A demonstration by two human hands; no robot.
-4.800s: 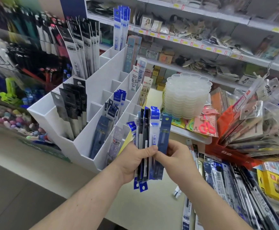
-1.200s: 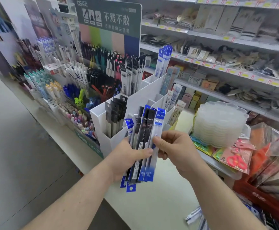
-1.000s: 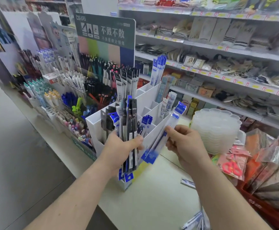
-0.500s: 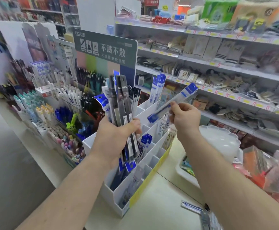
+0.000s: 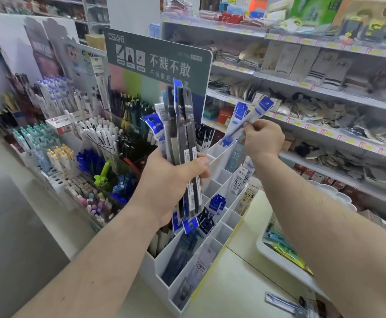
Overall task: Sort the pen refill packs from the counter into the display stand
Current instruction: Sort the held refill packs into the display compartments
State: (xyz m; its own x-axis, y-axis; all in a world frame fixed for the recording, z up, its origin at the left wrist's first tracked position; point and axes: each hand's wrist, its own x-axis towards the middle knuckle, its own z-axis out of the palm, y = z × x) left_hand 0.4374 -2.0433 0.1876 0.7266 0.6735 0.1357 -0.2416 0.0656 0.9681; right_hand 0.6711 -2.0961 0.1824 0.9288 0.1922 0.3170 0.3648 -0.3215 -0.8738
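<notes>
Left of the white plastic stepped display stand point(image 5: 219, 175), racks of upright pens point(image 5: 56, 143) in white, blue and pastel colours fill the aisle-side shelf, and a dark green sign with white Chinese characters point(image 5: 157, 63) rises behind the stand's rear edge. In front of the stand's left half, the left hand point(image 5: 166, 182) is curled round a fanned bundle of long, narrow black and blue pen refill packs point(image 5: 183, 143), thumb pressed across their front, the packs standing nearly upright with blue header tabs poking out below the palm. Above the stand's rear right compartment, the right hand point(image 5: 263, 138) pinches a single clear refill pack with a blue header card point(image 5: 249, 121) between thumb and fingertips, tilted, its lower end at the compartment's opening beside a matching blue-headed pack point(image 5: 236, 121) already standing there. On the pale counter point(image 5: 233, 283) to the right of the stand's front end, a loose clear refill pack point(image 5: 281, 304) lies flat, near a white tray point(image 5: 279, 258).
</notes>
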